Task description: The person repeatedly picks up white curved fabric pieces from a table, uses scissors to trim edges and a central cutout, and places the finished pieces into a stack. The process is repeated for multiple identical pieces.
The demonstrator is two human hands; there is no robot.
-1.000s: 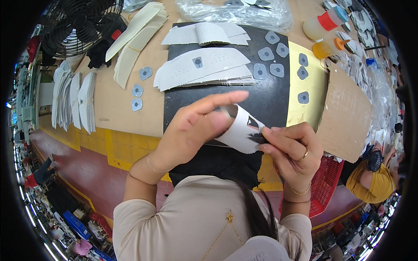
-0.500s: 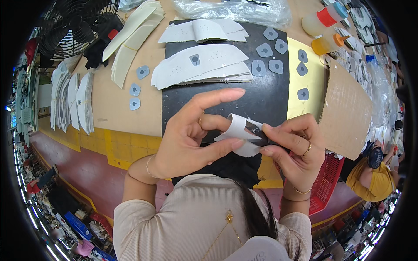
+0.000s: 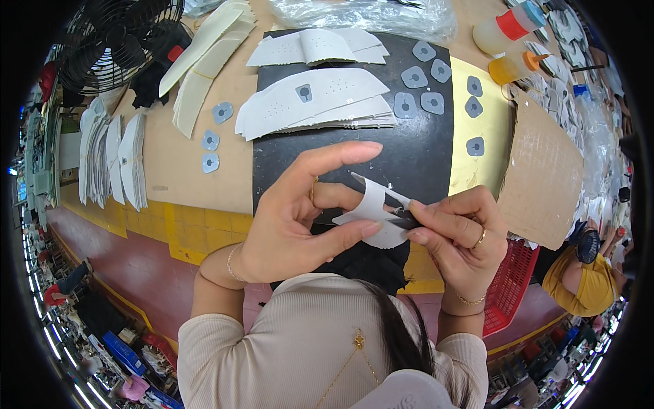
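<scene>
A small curved white piece [image 3: 372, 206] with a cut-out and a dark grey part is bent between my hands above the black mat [image 3: 327, 151]. My left hand [image 3: 289, 221] pinches its left side between thumb and middle finger, with the index finger stretched out above. My right hand [image 3: 466, 228] grips the other end with thumb and fingertips, which hide part of it. Beyond my hands lies a fanned stack of white perforated panels [image 3: 286, 105], with a grey patch [image 3: 304, 93] on the top one. Another white stack [image 3: 325, 46] sits behind it.
Loose grey patches [image 3: 405, 105] lie on the mat, the yellow sheet [image 3: 477, 177] and the table. A black fan [image 3: 119, 41], cream panels [image 3: 197, 75], bundled white panels [image 3: 133, 160], glue bottles [image 3: 511, 31], cardboard [image 3: 545, 170] and a red basket [image 3: 505, 290] surround the work area.
The white piece has tilted and opened out, its top edge now a thin point, with more of the dark part's edge showing. My hands have moved only slightly.
</scene>
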